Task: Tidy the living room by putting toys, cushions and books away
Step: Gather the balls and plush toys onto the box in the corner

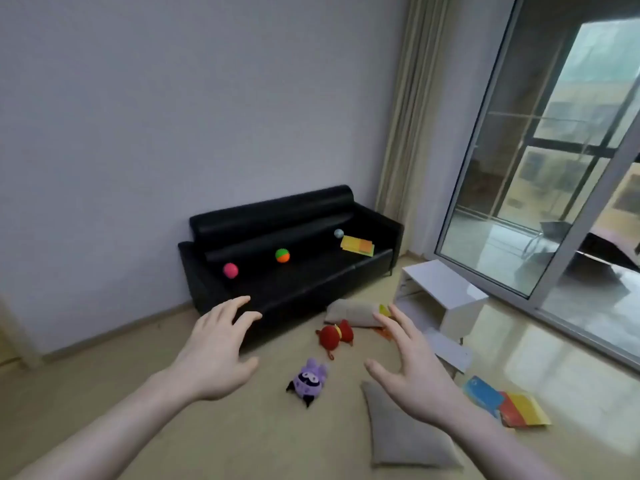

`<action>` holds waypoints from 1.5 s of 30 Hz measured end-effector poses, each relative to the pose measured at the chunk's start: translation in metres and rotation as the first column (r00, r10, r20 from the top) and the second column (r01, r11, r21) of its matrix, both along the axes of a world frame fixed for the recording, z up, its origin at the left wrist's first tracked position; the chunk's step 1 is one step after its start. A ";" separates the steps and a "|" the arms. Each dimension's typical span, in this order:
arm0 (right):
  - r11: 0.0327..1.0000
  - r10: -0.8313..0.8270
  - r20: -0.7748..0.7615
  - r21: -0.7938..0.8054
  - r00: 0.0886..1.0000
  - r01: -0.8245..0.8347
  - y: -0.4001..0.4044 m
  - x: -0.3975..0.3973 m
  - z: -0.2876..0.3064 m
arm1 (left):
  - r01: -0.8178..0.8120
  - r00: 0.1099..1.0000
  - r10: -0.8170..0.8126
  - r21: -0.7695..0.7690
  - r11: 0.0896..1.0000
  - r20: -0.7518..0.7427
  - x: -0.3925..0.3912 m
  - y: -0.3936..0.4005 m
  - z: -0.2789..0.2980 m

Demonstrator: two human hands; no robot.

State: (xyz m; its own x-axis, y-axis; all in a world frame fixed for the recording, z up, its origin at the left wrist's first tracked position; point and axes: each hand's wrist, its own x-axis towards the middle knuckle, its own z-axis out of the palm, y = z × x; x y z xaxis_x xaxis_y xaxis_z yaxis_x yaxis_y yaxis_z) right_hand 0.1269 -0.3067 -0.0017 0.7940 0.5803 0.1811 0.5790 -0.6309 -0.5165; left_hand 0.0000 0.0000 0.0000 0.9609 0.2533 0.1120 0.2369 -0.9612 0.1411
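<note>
Both hands reach forward with fingers spread and loosely bent, holding nothing: left hand (216, 355) in front of the sofa's near corner, right hand (412, 370) above the floor clutter. Near cushion (401, 434), grey, lies flat on the floor (242, 427) under the right wrist. Books (505, 403), blue, red and yellow, lie fanned on the floor right of it. Purple plush (307, 381) lies between the two hands; red plush (334, 336) lies just beyond it. Far cushion (349, 312) rests on the floor at the sofa's foot, partly hidden by the right fingers, with a yellow item at its right end that cannot be identified. White table (446, 285) stands right of this cushion, beside the glass door (540, 188). Sofa (287, 271), black, stands against the wall (173, 116); on its seat lie a pink ball (230, 270), a green-orange ball (282, 255), a grey ball (338, 233) and a yellow book (357, 245). Curtain (412, 109) hangs in the corner behind the sofa.
</note>
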 end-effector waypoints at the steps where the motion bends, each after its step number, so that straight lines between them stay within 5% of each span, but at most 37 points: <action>1: 1.000 0.018 -0.011 -0.001 1.000 -0.018 0.004 0.009 -0.003 | 0.012 1.000 -0.013 -0.027 1.000 -0.021 0.011 0.005 -0.005; 16: 0.992 0.108 -0.208 -0.039 0.972 -0.118 0.147 0.244 -0.060 | -0.195 0.971 0.178 -0.103 0.975 -0.159 0.200 0.114 -0.031; 26: 0.963 0.242 -0.263 -0.056 0.934 -0.265 0.311 0.371 -0.073 | -0.360 0.922 0.336 -0.107 0.927 -0.191 0.282 0.248 -0.047; 45: 0.995 0.030 -0.350 -0.082 0.936 -0.063 0.524 0.619 -0.111 | -0.248 0.927 0.165 -0.221 0.943 -0.336 0.585 0.499 -0.125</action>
State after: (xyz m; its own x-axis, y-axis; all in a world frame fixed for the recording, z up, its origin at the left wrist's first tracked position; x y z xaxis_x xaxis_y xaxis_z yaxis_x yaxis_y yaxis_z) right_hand 0.7456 0.2169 -0.1129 0.7694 0.6192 -0.1566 0.4034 -0.6612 -0.6326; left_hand 0.5853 0.4992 -0.1254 0.8597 0.4295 -0.2765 0.4973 -0.8272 0.2614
